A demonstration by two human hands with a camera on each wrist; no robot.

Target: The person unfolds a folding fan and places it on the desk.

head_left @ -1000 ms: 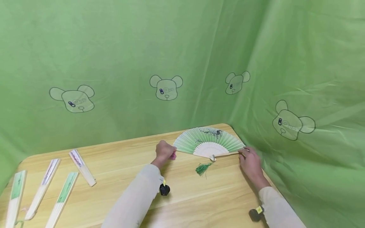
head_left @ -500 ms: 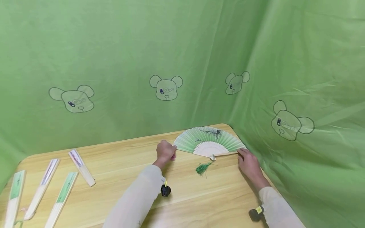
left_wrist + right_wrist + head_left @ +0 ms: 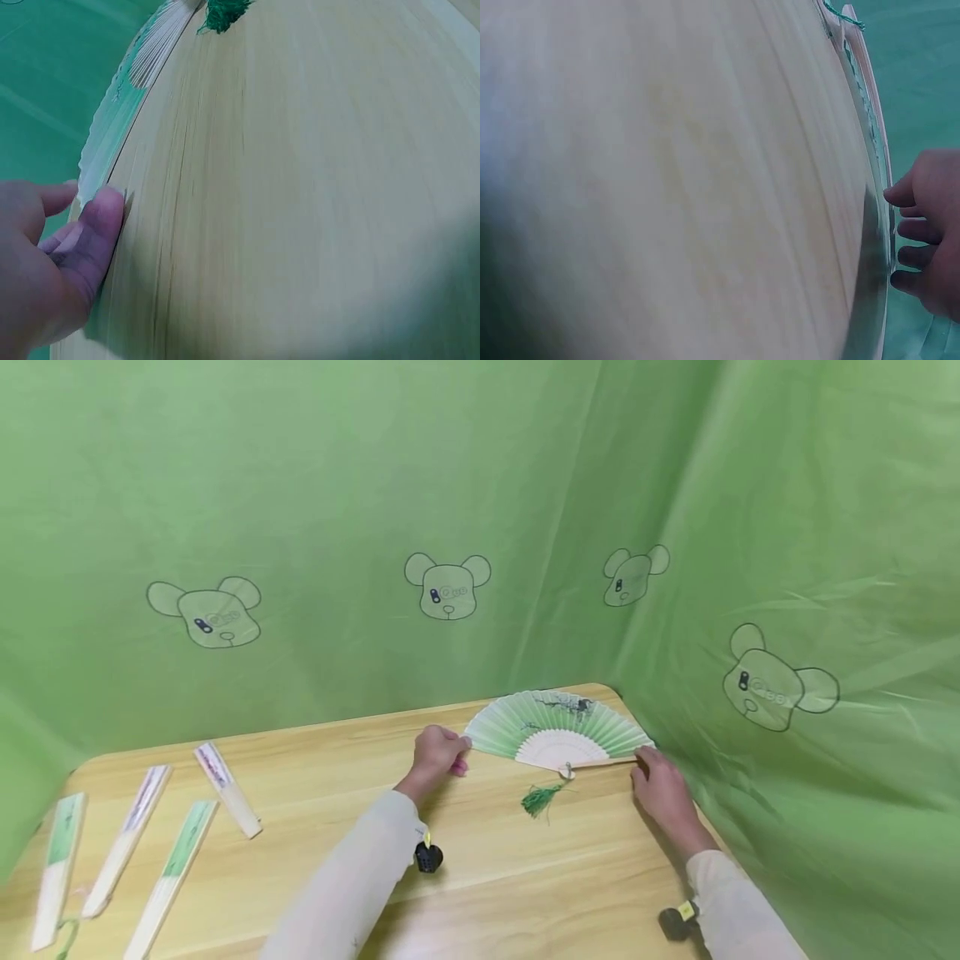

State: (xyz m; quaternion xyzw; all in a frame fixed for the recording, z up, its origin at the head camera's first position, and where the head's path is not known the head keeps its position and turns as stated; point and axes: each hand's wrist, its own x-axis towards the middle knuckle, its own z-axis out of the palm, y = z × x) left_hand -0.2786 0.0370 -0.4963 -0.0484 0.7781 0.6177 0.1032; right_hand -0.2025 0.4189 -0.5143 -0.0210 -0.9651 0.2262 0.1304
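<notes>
A green-and-white folding fan (image 3: pixel 558 727) lies spread at the table's far right, its dark branch print towards the back. A green tassel (image 3: pixel 542 799) hangs from its pivot onto the wood. My left hand (image 3: pixel 437 755) pinches the fan's left tip; in the left wrist view, that hand (image 3: pixel 56 255) has thumb and fingers on either side of the pale edge. At the other end, my right hand (image 3: pixel 666 789) holds the right outer stick. In the right wrist view, the curled fingers of this hand (image 3: pixel 937 232) meet the stick's edge, and their exact contact is partly hidden.
Several folded fans lie at the table's left: a green one (image 3: pixel 62 852), a purple-printed one (image 3: pixel 127 839), another green one (image 3: pixel 174 872) and a purple-printed one (image 3: pixel 227 789). Green curtains (image 3: pixel 337 527) with bear heads enclose the wooden table (image 3: pixel 525 877) behind and at the right.
The head view has shifted slightly, so everything sits a little further right in it. Both hands stay at the ends of the spread fan, which keeps its shape.
</notes>
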